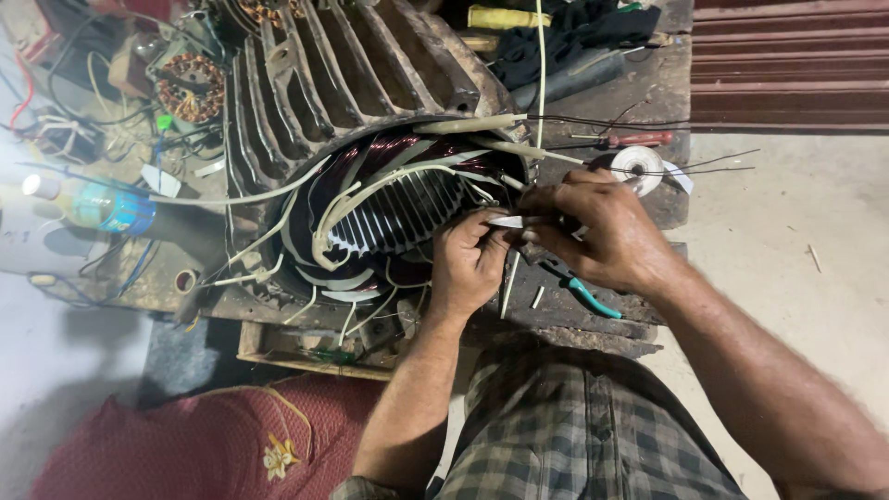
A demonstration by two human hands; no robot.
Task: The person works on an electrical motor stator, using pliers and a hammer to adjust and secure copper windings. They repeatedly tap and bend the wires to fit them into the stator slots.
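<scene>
Your left hand (469,264) and right hand (600,231) meet just right of motor (370,120) mouth, both pinching white sleeve (507,221). Pliers (583,294) below hands. Tape roll (637,167) beyond. Careful: hard tug could snap thin wire (648,123) or scrape coils (389,153).

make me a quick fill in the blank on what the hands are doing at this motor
1. Both hands meet at the rim of the big finned motor housing, which lies on its ____.
2. The left hand and right hand pinch a thin white ____ between them.
3. The roll of white tape lies just beyond the ____ hand.
4. The pliers under the right hand have ____ handles.

Missing words: side; strip; right; teal
</scene>
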